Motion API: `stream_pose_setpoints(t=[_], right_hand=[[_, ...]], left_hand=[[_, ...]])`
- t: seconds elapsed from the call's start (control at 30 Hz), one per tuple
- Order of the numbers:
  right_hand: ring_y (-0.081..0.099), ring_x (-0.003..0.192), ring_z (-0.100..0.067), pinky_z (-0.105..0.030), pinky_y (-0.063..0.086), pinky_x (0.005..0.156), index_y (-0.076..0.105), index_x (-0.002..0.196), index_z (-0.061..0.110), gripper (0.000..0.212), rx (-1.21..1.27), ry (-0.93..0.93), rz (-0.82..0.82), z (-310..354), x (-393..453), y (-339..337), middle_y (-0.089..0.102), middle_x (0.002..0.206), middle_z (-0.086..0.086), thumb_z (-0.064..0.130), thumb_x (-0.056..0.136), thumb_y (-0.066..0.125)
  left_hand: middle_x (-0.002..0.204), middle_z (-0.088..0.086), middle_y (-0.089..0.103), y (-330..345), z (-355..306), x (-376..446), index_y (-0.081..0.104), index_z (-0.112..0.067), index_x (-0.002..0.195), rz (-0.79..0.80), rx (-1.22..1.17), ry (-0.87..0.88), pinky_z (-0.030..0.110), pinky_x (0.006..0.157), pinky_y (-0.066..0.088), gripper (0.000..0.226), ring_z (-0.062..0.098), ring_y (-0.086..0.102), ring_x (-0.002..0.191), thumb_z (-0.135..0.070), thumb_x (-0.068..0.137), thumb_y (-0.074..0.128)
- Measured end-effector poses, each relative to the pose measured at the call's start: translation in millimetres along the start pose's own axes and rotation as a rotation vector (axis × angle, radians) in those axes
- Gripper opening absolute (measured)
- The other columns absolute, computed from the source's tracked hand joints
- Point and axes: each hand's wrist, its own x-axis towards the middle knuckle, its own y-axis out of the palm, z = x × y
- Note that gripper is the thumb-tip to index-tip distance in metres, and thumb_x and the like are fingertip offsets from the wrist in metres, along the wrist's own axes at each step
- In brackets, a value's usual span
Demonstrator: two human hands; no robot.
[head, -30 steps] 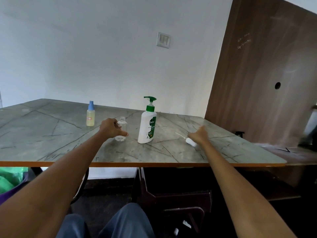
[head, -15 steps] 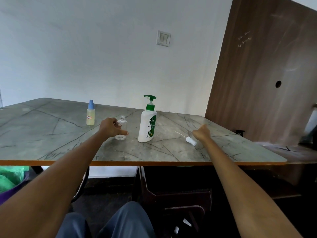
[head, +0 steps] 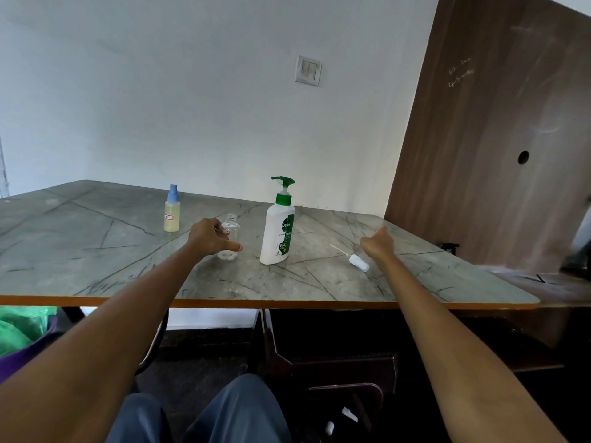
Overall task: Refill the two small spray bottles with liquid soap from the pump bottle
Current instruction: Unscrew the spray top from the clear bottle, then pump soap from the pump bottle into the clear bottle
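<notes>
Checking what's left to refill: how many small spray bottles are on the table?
2: a capped yellowish bottle at back left, and an uncapped clear bottle at the left hand.

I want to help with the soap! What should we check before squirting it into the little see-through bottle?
1. Clear bottle has its top off: ok, the spray top lies on the table.
2. Left hand holds it steady and upright: ok.
3. Right hand is free: ok.
4. Pump bottle is upright and close: ok.
5. Pump spout aims over the opening: not ok.
6. Pump is unlocked: cannot tell.
</notes>
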Motion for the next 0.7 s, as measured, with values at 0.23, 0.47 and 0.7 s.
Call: stream_pose_setpoints(t=[0.23, 0.47, 0.7], right_hand=[[0.052, 0.115, -0.031, -0.032, 0.040, 0.085, 0.049, 0.121, 0.006, 0.033, 0.119, -0.167, -0.197, 15, 3, 7, 0.058, 0.122, -0.015, 0.011, 0.088, 0.047], [0.060, 0.100, -0.026, -0.032, 0.048, 0.087, 0.063, 0.108, 0.006, 0.023, 0.289, -0.507, -0.171, 74, -8, 20, 0.066, 0.110, -0.010, 0.012, 0.089, 0.052], [0.057, 0.085, -0.010, 0.001, 0.040, 0.062, 0.068, 0.102, 0.005, 0.019, 0.457, -0.699, -0.083, 126, -32, 47, 0.069, 0.104, -0.005, 0.006, 0.089, 0.054]], left_hand=[[0.089, 0.012, 0.058, 3, 2, -1, 0.060, 0.003, 0.103, -0.046, -0.010, 0.019, 0.029, 0.074, 0.038, 0.049, 0.022, 0.049, 0.083, -0.027, 0.069, 0.079], [0.089, 0.008, 0.063, 7, -10, 6, 0.062, 0.000, 0.100, -0.241, -0.310, 0.099, 0.025, 0.070, 0.044, 0.039, 0.021, 0.058, 0.081, -0.026, 0.075, 0.076], [0.101, 0.016, 0.064, 3, -47, 22, 0.058, 0.001, 0.118, -0.241, -0.244, 0.235, 0.024, 0.071, 0.041, 0.052, 0.017, 0.054, 0.081, -0.031, 0.078, 0.072]])
